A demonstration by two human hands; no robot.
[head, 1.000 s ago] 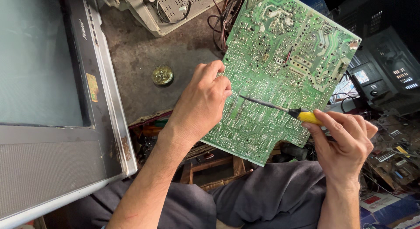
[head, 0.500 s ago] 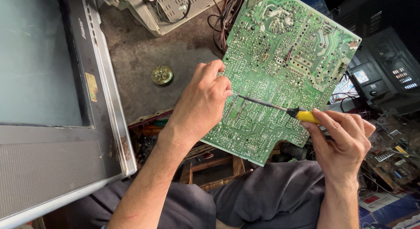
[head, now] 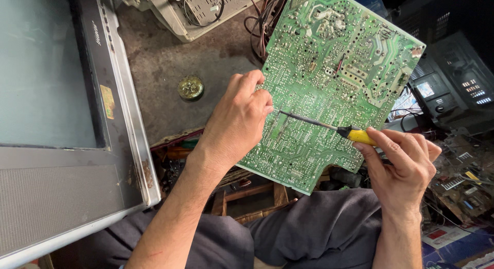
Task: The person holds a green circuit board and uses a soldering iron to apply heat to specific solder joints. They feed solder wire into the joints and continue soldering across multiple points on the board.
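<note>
Over the lap, the left hand (head: 237, 122) pinches the green circuit board (head: 334, 78); from the right, the right hand (head: 404, 163) grips a yellow-handled soldering iron (head: 329, 127), tip pointing left toward those fingers.

— What colours do you get on your feed?
— I see a green circuit board (head: 334, 78), speckled all over with silver solder dots and pale traces. The soldering iron (head: 329, 127) has a yellow handle and a dark shaft.
— Around it?
— A grey television casing (head: 123, 120), a brassy round tin (head: 191, 87), a stained brown-grey tabletop (head: 159, 58), dark grey trousers (head: 319, 228).
</note>
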